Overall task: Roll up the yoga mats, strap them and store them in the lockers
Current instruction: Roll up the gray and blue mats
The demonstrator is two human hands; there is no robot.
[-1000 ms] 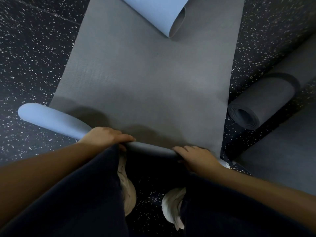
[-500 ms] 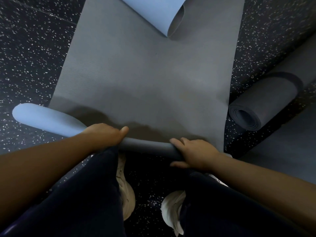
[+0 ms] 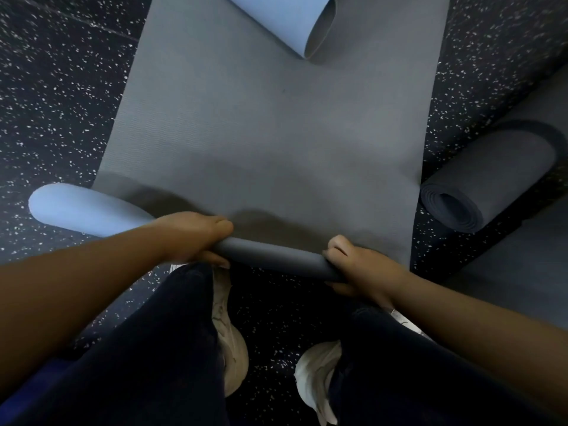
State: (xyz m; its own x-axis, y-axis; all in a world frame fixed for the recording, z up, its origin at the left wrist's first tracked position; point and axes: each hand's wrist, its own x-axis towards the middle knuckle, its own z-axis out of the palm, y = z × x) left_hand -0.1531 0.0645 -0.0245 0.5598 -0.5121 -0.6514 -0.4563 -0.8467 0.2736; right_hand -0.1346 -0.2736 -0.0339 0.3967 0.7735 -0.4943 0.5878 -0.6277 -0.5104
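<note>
A grey yoga mat [image 3: 276, 118] with a light blue underside lies flat on the floor ahead of me. Its near end is wound into a thin roll [image 3: 270, 256] that runs from a blue tip at the left [image 3: 80, 207] to my right side. My left hand [image 3: 190, 235] grips the roll from above, thumb underneath. My right hand [image 3: 353, 265] clasps the roll's right part, fingers curled over it. The mat's far end curls up, showing its blue face [image 3: 285, 23].
A dark grey rolled mat [image 3: 485, 182] lies at the right, its spiral end facing me, on another dark mat [image 3: 522, 272]. The floor [image 3: 55, 103] is black rubber with white specks. My white shoes [image 3: 233, 355] and dark trousers fill the bottom.
The roll has advanced a little away from me over the flat mat. Both hands have shifted their hold, the right one now curled more tightly over the roll.
</note>
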